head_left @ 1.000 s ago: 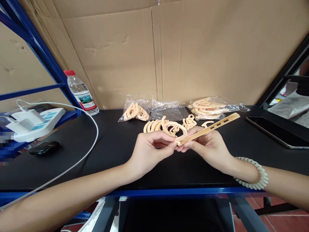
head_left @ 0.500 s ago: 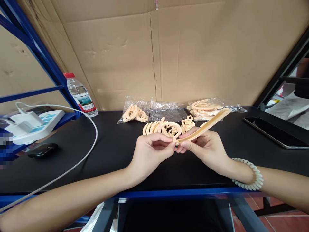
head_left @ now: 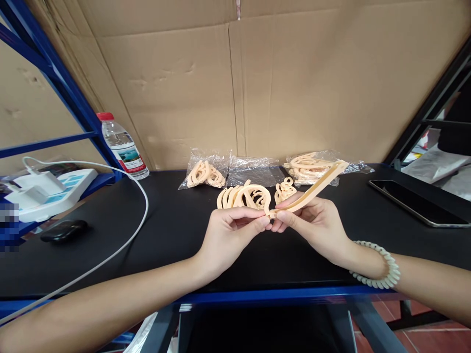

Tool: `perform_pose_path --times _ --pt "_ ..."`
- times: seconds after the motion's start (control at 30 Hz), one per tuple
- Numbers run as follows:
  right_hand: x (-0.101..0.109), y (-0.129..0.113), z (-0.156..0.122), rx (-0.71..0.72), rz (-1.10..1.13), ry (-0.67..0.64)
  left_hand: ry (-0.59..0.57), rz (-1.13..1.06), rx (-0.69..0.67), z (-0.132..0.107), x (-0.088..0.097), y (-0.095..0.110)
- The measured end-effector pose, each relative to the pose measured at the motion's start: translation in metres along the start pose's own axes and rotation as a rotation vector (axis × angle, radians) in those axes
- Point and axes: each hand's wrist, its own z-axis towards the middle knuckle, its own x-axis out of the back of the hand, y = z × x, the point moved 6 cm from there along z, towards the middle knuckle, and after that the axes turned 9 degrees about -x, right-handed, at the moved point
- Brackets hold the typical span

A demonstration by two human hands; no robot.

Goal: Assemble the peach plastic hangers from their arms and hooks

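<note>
A long flat wooden strip [head_left: 312, 188] slants up to the right above the black table [head_left: 165, 230]. My right hand [head_left: 312, 226] pinches its lower end between thumb and fingers. My left hand [head_left: 230, 235] is closed in a pinch against that same end, fingertips touching the right hand's. Just behind the hands lies a pile of curved wooden pieces [head_left: 245, 196], with a smaller cluster [head_left: 286, 189] to its right. A beaded bracelet [head_left: 379, 264] is on my right wrist.
Clear plastic bags of wooden pieces [head_left: 202, 171] [head_left: 312, 166] lie along the cardboard back wall. A water bottle [head_left: 123, 145] stands at the back left. A white charger and cable [head_left: 47, 184] and a black case [head_left: 62, 229] are at the left; a tablet [head_left: 415, 201] lies at the right.
The strip has turned about its length, so its slotted flat face no longer shows and its narrow edge faces me. Both hands stayed pinched at its lower end.
</note>
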Motion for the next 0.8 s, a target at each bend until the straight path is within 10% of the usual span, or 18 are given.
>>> perform_pose_path --times 0.5,0.8 --pt "0.004 0.019 0.009 -0.222 0.059 -0.072 -0.195 0.091 0.021 0.021 -0.001 0.004" --pt "0.025 0.023 0.016 -0.286 0.223 0.151 -0.467 0.860 -0.319 0.085 0.038 0.002"
